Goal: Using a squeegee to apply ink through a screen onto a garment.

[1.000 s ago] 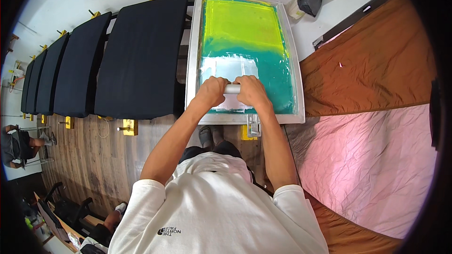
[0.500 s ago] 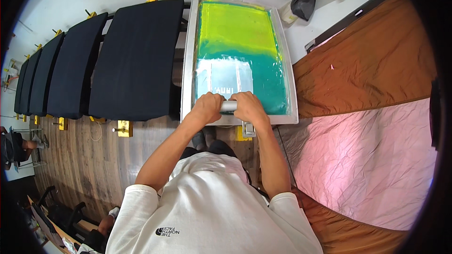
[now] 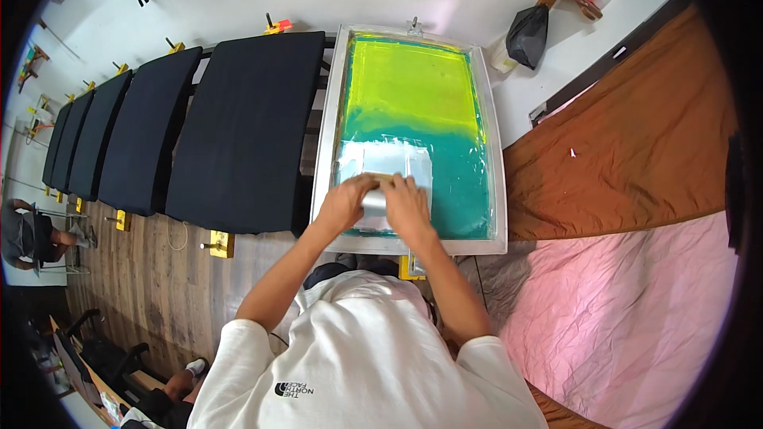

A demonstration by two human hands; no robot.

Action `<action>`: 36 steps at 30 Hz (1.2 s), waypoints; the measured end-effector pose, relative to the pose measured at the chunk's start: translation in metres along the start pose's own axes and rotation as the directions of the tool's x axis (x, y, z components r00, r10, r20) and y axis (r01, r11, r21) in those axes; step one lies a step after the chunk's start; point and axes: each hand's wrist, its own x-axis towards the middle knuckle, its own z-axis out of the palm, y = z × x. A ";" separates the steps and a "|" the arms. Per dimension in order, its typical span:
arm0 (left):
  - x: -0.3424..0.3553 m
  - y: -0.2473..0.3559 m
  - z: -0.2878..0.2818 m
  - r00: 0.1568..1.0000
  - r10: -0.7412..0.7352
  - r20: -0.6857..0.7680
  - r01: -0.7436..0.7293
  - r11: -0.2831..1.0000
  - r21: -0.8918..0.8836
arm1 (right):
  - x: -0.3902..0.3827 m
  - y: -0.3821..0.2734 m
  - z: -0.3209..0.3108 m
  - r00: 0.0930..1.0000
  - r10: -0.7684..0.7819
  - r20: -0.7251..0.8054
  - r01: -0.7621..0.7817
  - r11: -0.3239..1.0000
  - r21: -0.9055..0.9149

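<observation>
A screen-printing frame [image 3: 499, 214] with a pale metal border lies in front of me. Its mesh is bright yellow-green at the far part and teal nearer me. White ink [image 3: 393, 157] covers a block of the near left part. Over this ink, my left hand [image 3: 346, 205] and my right hand [image 3: 406, 205] are closed side by side on a squeegee [image 3: 385, 178]. Only its tan upper edge shows between my fingers; the hands hide much of the rest. Just beyond the near border, a metal clamp [image 3: 416, 264] sits on a yellow block.
Black fabric-covered boards [image 3: 246, 131] stand in a row to the left, with yellow clamps [image 3: 222, 245] at their ends. Brown and pink cloth [image 3: 620, 302] hangs at right. A black bag [image 3: 527, 36] hangs by the wall. Another person [image 3: 36, 234] sits far left.
Both hands have moved from the frame's near border farther onto the mesh with the squeegee. The view has tilted up, so the frame and boards appear lower.
</observation>
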 end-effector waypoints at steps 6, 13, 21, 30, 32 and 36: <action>-0.029 0.035 -0.001 0.997 -0.055 0.054 0.048 0.992 0.116 | -0.030 0.005 -0.003 0.997 -0.070 -0.019 0.071 0.994 0.085; 0.013 0.049 -0.007 0.997 -0.065 -0.044 0.074 0.957 0.279 | 0.012 0.036 -0.018 0.985 -0.147 -0.089 0.163 0.966 0.199; -0.014 0.045 0.021 0.999 0.044 0.019 -0.047 0.929 0.367 | -0.031 0.040 0.006 0.992 -0.092 -0.081 0.112 0.945 0.308; 0.035 0.039 -0.011 0.999 0.007 0.035 -0.013 0.986 0.167 | 0.017 0.048 -0.023 0.997 -0.077 0.013 0.072 0.969 0.238; 0.054 0.021 -0.015 0.997 -0.067 0.046 0.059 0.984 0.171 | 0.048 0.053 -0.027 0.991 -0.079 0.108 0.055 0.976 0.210; 0.049 0.000 -0.006 0.995 -0.066 0.072 0.059 0.993 0.104 | 0.050 0.052 -0.013 0.988 -0.075 0.138 0.047 0.979 0.197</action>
